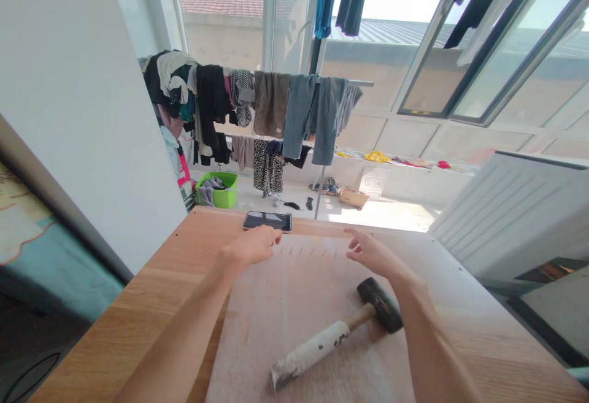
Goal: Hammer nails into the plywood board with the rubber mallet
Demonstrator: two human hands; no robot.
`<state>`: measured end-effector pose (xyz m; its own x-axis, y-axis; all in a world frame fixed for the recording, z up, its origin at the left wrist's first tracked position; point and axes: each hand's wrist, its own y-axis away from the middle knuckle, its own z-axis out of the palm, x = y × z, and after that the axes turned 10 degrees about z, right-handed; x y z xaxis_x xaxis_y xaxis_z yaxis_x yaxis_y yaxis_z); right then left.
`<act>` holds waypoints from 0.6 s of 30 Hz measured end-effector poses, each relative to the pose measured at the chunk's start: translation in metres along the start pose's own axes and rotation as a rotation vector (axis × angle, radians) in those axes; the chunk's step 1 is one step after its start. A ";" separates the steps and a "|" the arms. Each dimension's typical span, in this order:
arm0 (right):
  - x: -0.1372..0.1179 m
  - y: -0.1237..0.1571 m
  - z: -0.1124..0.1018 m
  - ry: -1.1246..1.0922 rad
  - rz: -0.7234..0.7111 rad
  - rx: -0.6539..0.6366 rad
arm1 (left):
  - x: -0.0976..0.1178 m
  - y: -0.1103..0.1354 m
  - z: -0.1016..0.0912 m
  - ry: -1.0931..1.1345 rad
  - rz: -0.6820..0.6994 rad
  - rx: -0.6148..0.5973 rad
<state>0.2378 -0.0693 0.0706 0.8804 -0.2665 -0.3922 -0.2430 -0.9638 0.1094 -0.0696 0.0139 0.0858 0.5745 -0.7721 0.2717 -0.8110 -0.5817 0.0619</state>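
Observation:
A pale wooden board (276, 311) lies on the table, with a row of several thin nails (311, 251) standing up near its far edge. My left hand (251, 246) hovers at the row's left end, fingers loosely bent and a little apart, holding nothing that I can see. At the right end is my right hand (370, 252), its index finger stretched out and its grasp bare. Between my forearms rests a hammer (317, 348) with a black head and a white-wrapped wooden handle. Its head lies close to my right forearm.
A phone (267, 221) lies at the far edge of the wooden table (156, 305), just beyond my left hand. Behind it stand a clothes rack (363, 83) with laundry and a green basket (229, 197). A white panel (83, 96) rises at the left.

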 end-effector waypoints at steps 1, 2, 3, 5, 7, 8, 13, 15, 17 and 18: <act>-0.001 0.000 0.000 0.002 -0.002 -0.005 | -0.001 -0.001 0.001 0.001 0.005 0.005; -0.001 -0.001 0.001 0.005 -0.006 -0.008 | -0.002 -0.001 0.002 0.005 0.010 0.009; -0.002 -0.001 0.002 0.007 -0.010 -0.009 | -0.002 -0.001 0.002 0.012 0.014 0.010; -0.002 -0.003 0.005 0.009 -0.016 -0.011 | -0.003 -0.001 0.003 0.029 0.013 0.009; -0.001 -0.005 0.009 0.008 -0.022 -0.017 | -0.003 0.000 0.004 0.047 0.005 0.003; -0.001 -0.007 0.011 0.008 -0.024 -0.020 | -0.003 0.000 0.004 0.052 -0.001 0.002; 0.003 -0.011 0.017 0.017 -0.023 -0.019 | -0.002 0.001 0.004 0.044 -0.014 -0.001; 0.004 -0.012 0.017 0.021 -0.018 -0.014 | -0.002 0.000 0.004 0.038 -0.015 0.000; 0.004 -0.012 0.017 0.024 -0.013 -0.013 | -0.002 0.000 0.004 0.031 -0.021 0.003; 0.004 -0.012 0.016 0.026 -0.011 -0.013 | -0.002 0.000 0.004 0.028 -0.024 0.004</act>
<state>0.2374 -0.0591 0.0529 0.8931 -0.2558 -0.3700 -0.2285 -0.9665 0.1168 -0.0702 0.0142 0.0810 0.5902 -0.7507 0.2968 -0.7968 -0.6007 0.0650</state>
